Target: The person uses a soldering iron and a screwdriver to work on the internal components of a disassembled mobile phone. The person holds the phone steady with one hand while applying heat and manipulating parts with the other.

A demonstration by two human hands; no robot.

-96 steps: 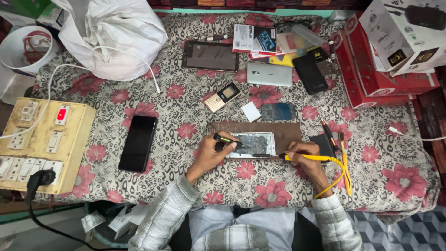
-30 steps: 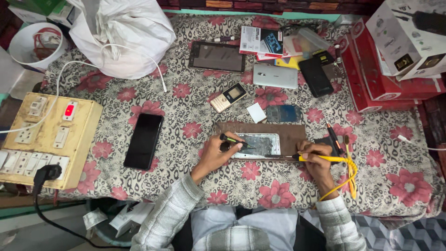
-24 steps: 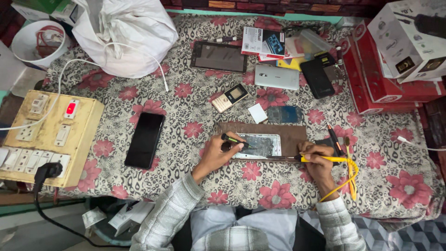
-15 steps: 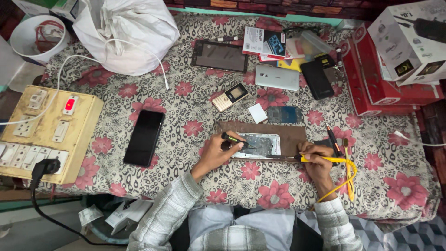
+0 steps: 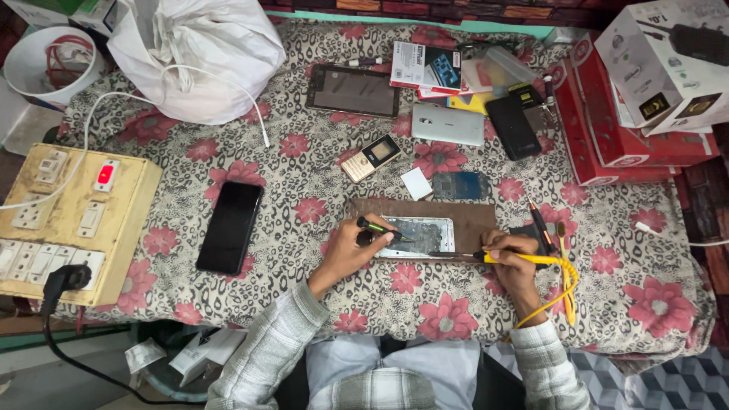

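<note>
An opened phone [image 5: 416, 234] lies on a brown mat [image 5: 471, 218] near the table's front edge. My left hand [image 5: 351, 249] holds a green-and-black tool [image 5: 377, 227] with its tip on the phone's left part. My right hand [image 5: 510, 258] grips a yellow-handled soldering iron [image 5: 524, 259]; its metal tip points left onto the phone's lower edge. A coiled yellow cord [image 5: 563, 285] runs from the iron past my right wrist.
A black phone [image 5: 230, 226] lies left of the mat, a yellowish switchboard [image 5: 68, 220] at the far left. Behind are a small keypad phone [image 5: 370, 157], a tablet [image 5: 353, 90], a silver phone [image 5: 448, 124], a white bag [image 5: 199, 55] and red and white boxes [image 5: 642, 91].
Both hands stay on the opened phone with their tools; only the camera view has shifted slightly.
</note>
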